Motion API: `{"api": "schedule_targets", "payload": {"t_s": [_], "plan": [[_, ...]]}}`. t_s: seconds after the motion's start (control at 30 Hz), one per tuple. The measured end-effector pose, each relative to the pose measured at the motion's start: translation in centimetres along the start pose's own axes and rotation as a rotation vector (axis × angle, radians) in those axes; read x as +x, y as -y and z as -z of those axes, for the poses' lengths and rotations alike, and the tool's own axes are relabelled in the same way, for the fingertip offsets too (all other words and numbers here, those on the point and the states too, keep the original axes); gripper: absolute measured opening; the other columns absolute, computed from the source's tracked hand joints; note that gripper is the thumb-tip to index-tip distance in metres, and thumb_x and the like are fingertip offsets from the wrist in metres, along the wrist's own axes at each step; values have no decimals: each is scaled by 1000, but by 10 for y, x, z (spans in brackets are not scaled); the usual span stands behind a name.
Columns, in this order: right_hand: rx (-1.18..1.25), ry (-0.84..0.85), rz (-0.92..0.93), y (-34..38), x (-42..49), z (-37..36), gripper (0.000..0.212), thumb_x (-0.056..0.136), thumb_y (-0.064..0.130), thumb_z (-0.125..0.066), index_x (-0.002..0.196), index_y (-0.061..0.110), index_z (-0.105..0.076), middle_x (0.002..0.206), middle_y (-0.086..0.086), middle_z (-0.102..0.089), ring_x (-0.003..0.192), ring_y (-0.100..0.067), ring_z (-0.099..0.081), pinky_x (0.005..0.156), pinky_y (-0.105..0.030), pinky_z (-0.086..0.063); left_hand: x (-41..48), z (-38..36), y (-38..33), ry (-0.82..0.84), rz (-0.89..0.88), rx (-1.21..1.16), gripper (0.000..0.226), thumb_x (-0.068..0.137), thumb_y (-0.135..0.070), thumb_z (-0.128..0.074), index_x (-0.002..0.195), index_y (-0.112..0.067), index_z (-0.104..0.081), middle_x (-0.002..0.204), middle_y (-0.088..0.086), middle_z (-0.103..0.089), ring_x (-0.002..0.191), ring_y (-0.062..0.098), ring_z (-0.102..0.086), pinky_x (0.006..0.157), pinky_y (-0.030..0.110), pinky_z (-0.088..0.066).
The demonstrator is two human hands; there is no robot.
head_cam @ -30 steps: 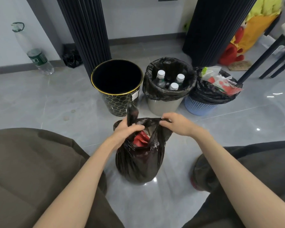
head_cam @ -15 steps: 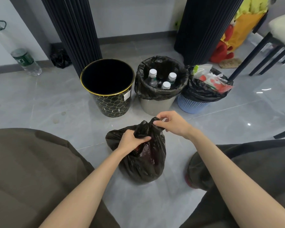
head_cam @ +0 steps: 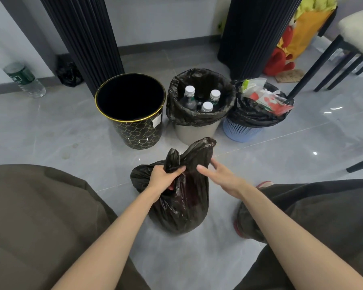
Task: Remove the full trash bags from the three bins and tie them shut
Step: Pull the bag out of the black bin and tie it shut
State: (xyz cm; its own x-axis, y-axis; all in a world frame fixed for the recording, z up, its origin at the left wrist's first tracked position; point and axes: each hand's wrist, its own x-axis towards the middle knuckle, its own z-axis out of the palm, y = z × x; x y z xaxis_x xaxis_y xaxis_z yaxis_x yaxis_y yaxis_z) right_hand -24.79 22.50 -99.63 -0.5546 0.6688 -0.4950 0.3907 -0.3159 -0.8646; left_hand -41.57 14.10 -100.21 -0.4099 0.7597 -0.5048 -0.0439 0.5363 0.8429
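While my left hand (head_cam: 166,177) is clamping one ear of bag (head_cam: 182,208), sitting on floor (head_cam: 50,126) before bins (head_cam: 195,132), my right hand (head_cam: 222,177) is hovering, fingers spread, gripping nothing; loose ear (head_cam: 203,149) is standing upright just left of them, nearer right hand.

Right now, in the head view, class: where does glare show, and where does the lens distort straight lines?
Head view: bright glints sit on the glossy floor tiles at right; the black trash bag carries a soft sheen; the wide-angle lens makes the fluted black columns splay outward toward the top.
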Motion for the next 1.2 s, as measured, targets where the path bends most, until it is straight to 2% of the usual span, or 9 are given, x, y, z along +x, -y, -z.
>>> {"api": "schedule_targets", "payload": {"t_s": [0.13, 0.33, 0.47, 0.6, 0.7, 0.87, 1.0, 1.1, 1.2], "plan": [[65, 12, -6, 6, 5, -27, 30, 92, 39, -55, 118, 25, -56, 115, 5, -65, 99, -1, -61, 80, -16, -48, -2, 1, -4, 66, -13, 36, 24, 77, -34, -75, 83, -11, -71, 78, 6, -71, 64, 22, -61, 50, 22, -47], [357, -26, -68, 2, 17, -33, 31, 100, 34, -41, 114, 17, -62, 110, -1, -69, 100, -12, -66, 81, -24, -52, 1, 5, -3, 108, -9, 50, 16, 75, -32, -77, 80, -18, -70, 77, 0, -71, 62, 12, -61, 62, 23, -49], [739, -114, -76, 1, 26, -34, 40, 102, 31, -34, 120, 7, -61, 116, -9, -67, 109, -22, -63, 92, -35, -49, 6, 15, 3, 101, 1, -10, 19, 77, -27, -76, 95, -23, -72, 90, -9, -69, 86, 1, -61, 78, 15, -48], [1016, -269, -161, -2, 31, -33, 36, 103, 22, -31, 83, 5, -55, 82, -14, -64, 85, -25, -63, 77, -36, -50, 12, 22, 6, 17, 81, -209, 25, 99, -27, -45, 89, -13, -63, 56, -6, -33, 47, 5, -32, 52, 20, -29], [1101, -341, -136, -3, 34, -32, 38, 103, 19, -27, 67, 14, -36, 41, 4, -32, 50, -14, -47, 73, -27, -46, 13, 23, 5, -39, 141, -357, 35, 103, -26, -30, 75, -14, -47, 43, -10, -27, 34, 3, -23, 49, 19, -27], [622, -378, -36, 5, 30, -31, 34, 103, 19, -28, 70, 20, -34, 45, 8, -27, 34, -3, -24, 39, -16, -27, 11, 23, 9, -53, 153, -564, 38, 103, -24, -27, 69, -14, -41, 34, -10, -26, 28, 3, -24, 54, 21, -38], [-193, -359, 102, 8, 22, -36, 22, 99, 14, -35, 103, 14, -56, 85, -2, -55, 74, -15, -51, 68, -25, -38, 4, 13, -3, 52, 97, -455, 36, 103, -24, -29, 69, -16, -37, 44, -11, -26, 33, 0, -20, 34, 13, -20], [-411, -389, 183, 3, 18, -43, 25, 96, 7, -38, 117, 2, -52, 106, -16, -64, 96, -32, -58, 71, -26, -34, -2, 3, -9, 120, 10, -228, 32, 102, -23, -31, 72, -16, -38, 58, -6, -26, 38, 0, -25, 41, 14, -21], [-445, -336, 92, -5, 17, -47, 27, 96, 7, -37, 120, 2, -47, 112, -20, -61, 104, -36, -56, 78, -32, -38, -9, -4, -14, 136, -42, 136, 7, 96, -20, -39, 94, -15, -43, 76, -2, -41, 65, 7, -41, 60, 24, -32]]}}
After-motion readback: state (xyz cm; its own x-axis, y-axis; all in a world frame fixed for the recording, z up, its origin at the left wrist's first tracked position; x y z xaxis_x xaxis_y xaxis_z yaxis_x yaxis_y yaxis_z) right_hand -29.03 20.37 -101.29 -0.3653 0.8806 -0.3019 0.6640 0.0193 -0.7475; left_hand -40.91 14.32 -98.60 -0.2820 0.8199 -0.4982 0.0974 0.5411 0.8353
